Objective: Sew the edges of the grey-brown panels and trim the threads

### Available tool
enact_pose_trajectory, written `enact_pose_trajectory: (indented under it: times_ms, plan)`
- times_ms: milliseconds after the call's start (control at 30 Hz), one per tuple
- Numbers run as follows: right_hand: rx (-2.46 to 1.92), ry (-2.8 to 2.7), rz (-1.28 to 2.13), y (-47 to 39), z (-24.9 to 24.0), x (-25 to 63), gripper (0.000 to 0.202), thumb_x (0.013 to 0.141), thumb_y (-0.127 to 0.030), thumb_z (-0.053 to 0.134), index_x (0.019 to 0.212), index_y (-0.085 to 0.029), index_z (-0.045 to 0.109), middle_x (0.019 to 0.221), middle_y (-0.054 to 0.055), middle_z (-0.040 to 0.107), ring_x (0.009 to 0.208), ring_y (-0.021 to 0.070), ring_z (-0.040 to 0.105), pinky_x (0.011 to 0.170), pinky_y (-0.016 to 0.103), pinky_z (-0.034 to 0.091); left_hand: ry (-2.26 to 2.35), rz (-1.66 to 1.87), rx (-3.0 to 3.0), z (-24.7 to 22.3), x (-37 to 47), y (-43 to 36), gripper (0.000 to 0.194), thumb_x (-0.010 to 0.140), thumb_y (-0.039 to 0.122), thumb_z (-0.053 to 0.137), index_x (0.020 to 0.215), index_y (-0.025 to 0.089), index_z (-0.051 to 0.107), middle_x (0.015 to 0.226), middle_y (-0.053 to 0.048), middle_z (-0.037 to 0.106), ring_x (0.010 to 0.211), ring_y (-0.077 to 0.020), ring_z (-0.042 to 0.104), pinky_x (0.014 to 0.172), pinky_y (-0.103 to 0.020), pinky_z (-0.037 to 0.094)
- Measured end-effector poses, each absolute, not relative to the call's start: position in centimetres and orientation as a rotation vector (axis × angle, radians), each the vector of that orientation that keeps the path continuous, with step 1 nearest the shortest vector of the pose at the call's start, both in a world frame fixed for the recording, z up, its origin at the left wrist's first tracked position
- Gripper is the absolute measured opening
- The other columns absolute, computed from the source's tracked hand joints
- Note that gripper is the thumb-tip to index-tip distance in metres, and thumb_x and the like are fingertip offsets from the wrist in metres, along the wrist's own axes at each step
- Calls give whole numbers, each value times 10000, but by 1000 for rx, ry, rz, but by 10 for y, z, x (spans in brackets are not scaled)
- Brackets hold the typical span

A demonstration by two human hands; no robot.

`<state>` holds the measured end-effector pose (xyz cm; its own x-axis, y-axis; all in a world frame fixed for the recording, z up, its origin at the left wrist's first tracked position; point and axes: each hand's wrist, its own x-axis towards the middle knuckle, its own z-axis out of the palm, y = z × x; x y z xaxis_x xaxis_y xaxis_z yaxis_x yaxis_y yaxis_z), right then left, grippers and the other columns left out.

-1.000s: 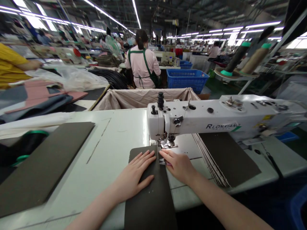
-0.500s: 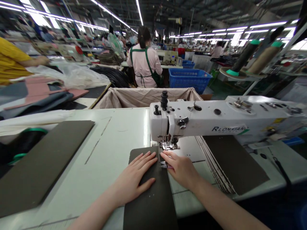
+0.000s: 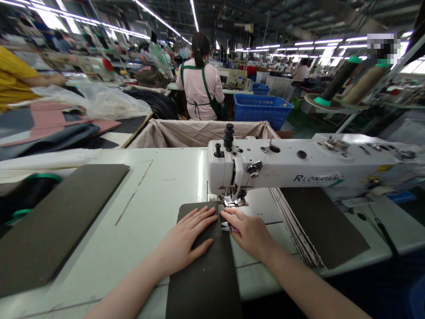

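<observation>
In front of the sewing machine (image 3: 299,170), the dark piece (image 3: 206,274) lies on the desk (image 3: 159,195). The left hand (image 3: 184,241) presses it flat, fingers spread. The right hand (image 3: 250,232) pinches its edge.

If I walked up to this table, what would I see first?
A big white sewing machine stretches across the table's middle and right. Just below its needle, the left hand lies flat on a dark strip of material, and the right hand presses the strip's right edge. A fanned stack of dark sheets lies to the right, and one long dark sheet lies to the left.
</observation>
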<state>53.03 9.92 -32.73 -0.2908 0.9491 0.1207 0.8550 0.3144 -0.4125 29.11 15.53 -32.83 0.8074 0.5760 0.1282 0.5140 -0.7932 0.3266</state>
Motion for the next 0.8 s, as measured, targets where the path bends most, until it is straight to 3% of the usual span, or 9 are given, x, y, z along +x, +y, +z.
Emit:
enact_pose_trajectory:
  times_ms: [800]
  plan:
    - [-1615, -2247, 333, 97, -330, 531, 535, 875, -137, 510, 1387, -287, 492, 1425, 30, 508, 1229, 211, 541, 991, 334, 473, 836, 354, 2674, -321, 289, 155, 459, 950, 346, 483, 1406, 296, 452, 1505, -20, 425, 1413, -248, 339, 1197, -514, 190]
